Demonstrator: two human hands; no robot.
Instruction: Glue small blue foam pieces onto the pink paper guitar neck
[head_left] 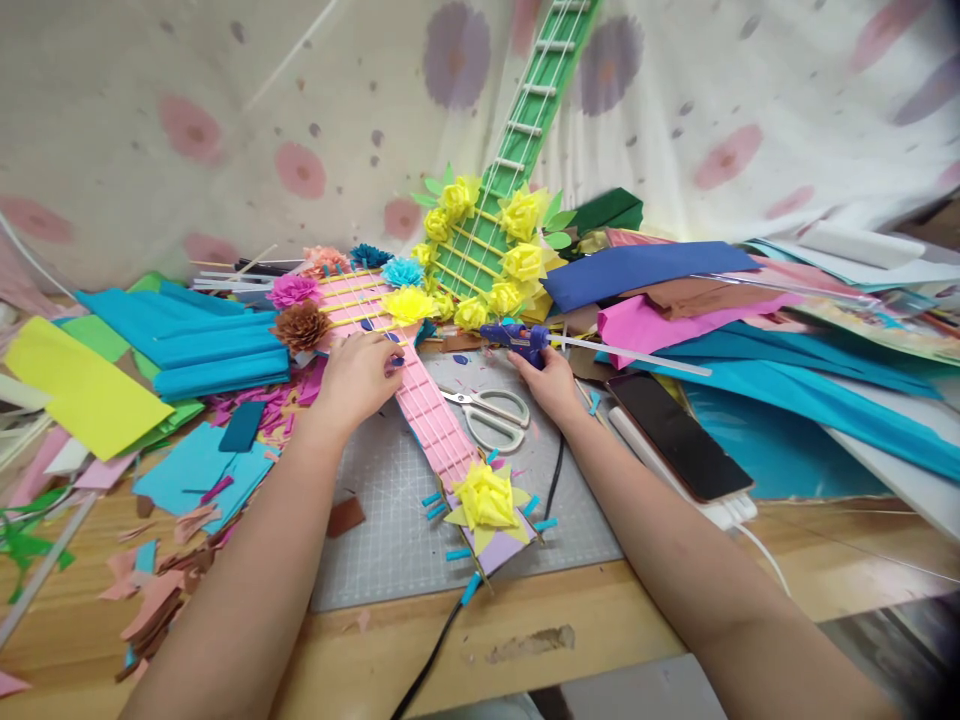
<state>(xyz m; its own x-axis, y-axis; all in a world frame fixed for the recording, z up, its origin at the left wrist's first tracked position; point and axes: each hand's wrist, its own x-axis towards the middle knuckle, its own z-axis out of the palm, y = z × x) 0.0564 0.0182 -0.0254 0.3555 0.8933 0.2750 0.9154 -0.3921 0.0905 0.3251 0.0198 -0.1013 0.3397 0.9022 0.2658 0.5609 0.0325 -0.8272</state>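
Observation:
A pink paper guitar lies slanted over the cutting mat, its neck toward me, with paper flowers round its body and a yellow flower at the near end. My left hand rests at the guitar's left edge. Its fingers are pinched on a small dark blue paper piece, partly hidden. My right hand is wrapped round a blue glue gun pointing left, with a long white glue stick sticking out of its back. Between the guitar and my right hand lie scissors.
A green guitar with yellow flowers leans upright at the back. Folded coloured paper is heaped at left, with more sheets at right. A phone lies beside my right forearm. A black cord crosses the table's front edge.

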